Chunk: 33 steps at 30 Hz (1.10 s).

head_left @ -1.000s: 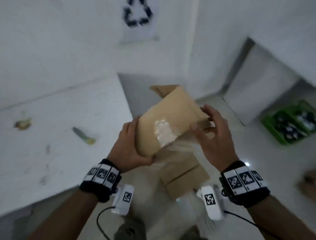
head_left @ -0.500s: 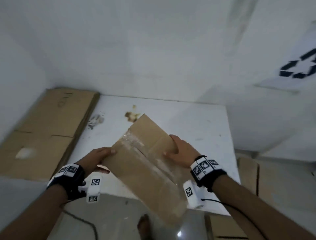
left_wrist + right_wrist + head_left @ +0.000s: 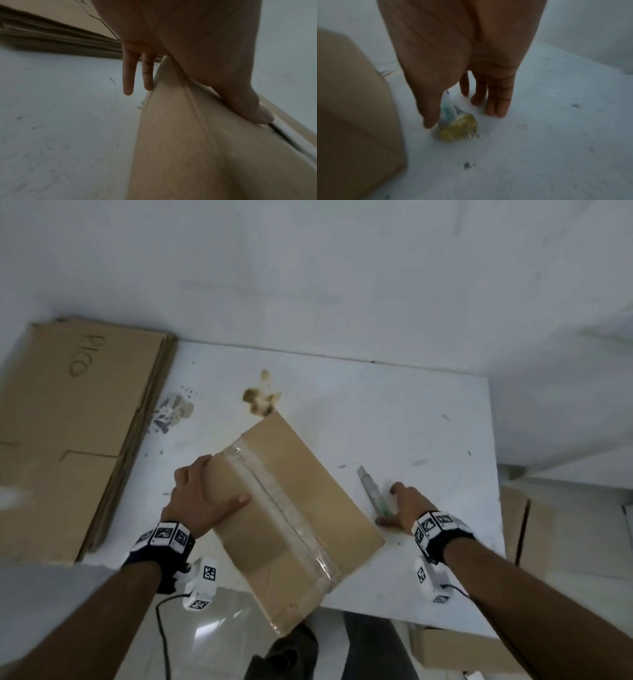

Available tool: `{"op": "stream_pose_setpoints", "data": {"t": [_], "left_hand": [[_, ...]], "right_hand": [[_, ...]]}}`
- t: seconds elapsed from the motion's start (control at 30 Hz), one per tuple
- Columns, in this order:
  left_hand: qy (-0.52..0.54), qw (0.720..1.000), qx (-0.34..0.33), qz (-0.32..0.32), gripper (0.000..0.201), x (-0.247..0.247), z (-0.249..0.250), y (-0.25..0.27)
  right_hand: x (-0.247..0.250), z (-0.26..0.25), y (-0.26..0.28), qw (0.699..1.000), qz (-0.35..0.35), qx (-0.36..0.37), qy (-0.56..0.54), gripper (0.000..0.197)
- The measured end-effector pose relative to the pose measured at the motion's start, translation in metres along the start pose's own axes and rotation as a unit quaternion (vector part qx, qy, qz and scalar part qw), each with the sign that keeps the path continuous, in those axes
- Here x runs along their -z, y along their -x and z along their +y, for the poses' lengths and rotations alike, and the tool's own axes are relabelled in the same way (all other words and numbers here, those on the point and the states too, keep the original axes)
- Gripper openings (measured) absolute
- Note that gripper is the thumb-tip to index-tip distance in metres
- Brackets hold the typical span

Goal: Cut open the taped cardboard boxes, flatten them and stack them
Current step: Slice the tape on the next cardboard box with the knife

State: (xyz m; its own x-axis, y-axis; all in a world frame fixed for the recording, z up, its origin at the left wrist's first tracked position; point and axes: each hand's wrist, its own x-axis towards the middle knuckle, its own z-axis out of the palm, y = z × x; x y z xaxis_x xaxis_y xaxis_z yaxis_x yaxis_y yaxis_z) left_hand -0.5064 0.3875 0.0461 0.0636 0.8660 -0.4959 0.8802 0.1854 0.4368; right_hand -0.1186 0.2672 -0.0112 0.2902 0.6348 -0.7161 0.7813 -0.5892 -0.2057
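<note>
A brown cardboard box (image 3: 301, 508) with clear tape along its top seam lies slantwise on the white table (image 3: 411, 422), its near corner past the front edge. My left hand (image 3: 212, 484) rests on the box's left edge. Its thumb (image 3: 248, 106) lies flat on the top and its straight fingers (image 3: 127, 75) hang down the side. A green and yellow cutter (image 3: 370, 489) lies on the table just right of the box. My right hand (image 3: 388, 505) hovers over the cutter (image 3: 457, 128), thumb on one side, straight fingers (image 3: 496, 102) on the other, not closed round it.
A stack of flattened cardboard (image 3: 68, 422) lies at the table's left end. More boxes stand on the floor to the right (image 3: 548, 529) and below the front edge (image 3: 455, 652). A brown stain (image 3: 260, 398) marks the table beyond the box. A wall backs the table.
Both hands carried the box to the table and set it down. The right hand then let go and moved right, over the cutter.
</note>
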Motion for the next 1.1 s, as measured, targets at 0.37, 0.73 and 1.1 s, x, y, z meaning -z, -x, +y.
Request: {"op": "stream_pose_setpoints", "data": {"t": [0.37, 0.73, 1.1], "left_hand": [[-0.207, 0.965, 0.146, 0.070, 0.124, -0.035, 0.076, -0.003], [0.074, 0.997, -0.004, 0.035, 0.129, -0.069, 0.105, -0.002], [0.230, 0.964, -0.053, 0.124, 0.092, -0.093, 0.066, 0.000]], "right_hand": [[0.101, 0.044, -0.015, 0.954, 0.097, 0.108, -0.262, 0.042], [0.174, -0.003, 0.049, 0.912, -0.018, 0.345, -0.223, 0.016], [0.134, -0.153, 0.049, 0.888, 0.048, 0.452, 0.069, 0.012]]}}
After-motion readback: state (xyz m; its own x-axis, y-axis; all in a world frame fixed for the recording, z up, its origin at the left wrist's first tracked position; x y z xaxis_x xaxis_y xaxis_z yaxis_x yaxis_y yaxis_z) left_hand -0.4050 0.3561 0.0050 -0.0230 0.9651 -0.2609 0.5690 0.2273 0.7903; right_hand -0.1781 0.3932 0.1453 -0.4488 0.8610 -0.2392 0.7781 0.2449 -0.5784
